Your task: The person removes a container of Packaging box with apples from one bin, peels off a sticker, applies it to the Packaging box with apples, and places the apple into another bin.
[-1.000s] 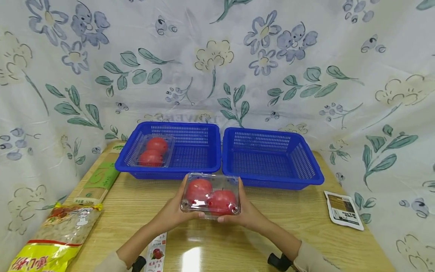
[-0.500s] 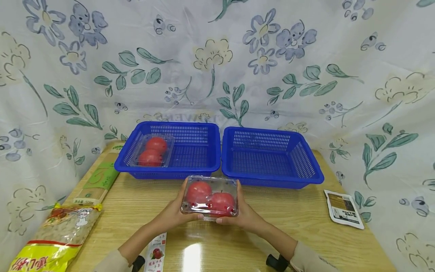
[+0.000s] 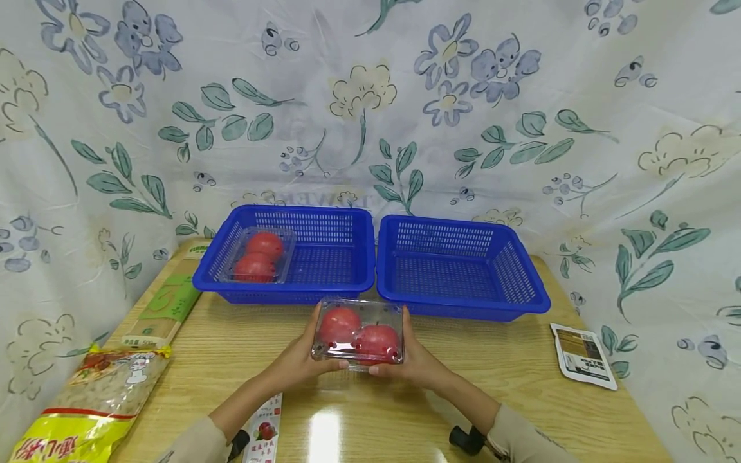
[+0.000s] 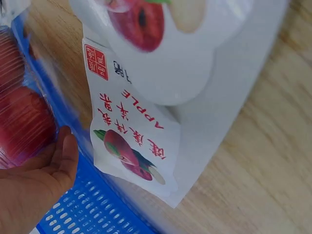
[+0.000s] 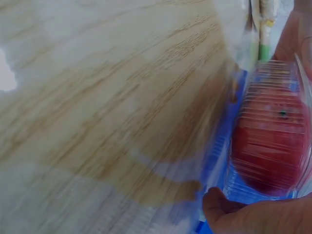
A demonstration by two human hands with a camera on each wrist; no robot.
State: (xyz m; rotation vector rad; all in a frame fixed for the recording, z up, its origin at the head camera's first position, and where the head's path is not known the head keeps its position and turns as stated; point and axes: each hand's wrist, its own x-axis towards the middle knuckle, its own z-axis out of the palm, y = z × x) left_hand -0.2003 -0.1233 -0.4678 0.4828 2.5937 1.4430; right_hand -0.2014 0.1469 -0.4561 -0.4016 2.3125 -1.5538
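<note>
A clear plastic clamshell box (image 3: 379,311) holding two red apples (image 3: 377,343) is held above the table, in front of the baskets. My left hand (image 3: 309,354) grips its left end, and my right hand (image 3: 415,360) grips the right end. Both thumbs lie along the near edge, and the fingers are partly hidden behind the box. In the left wrist view an apple-printed paper strip (image 4: 141,131) lies on the table beyond the left hand (image 4: 39,187). Through the ribbed plastic wall in the right wrist view shows an apple (image 5: 270,141), above the right hand (image 5: 265,217).
Two blue baskets stand behind the hands. Another clear box (image 3: 287,247) of red apples sits inside the left basket (image 3: 289,296); the right basket (image 3: 463,307) is beside it. A noodle pack (image 3: 169,299), a yellow bag (image 3: 95,411) and a white pouch (image 3: 583,355) flank them.
Both hands have drawn the box of apples slightly nearer to me over the first half second. Since then they have stayed almost still, while the head view has shifted a little.
</note>
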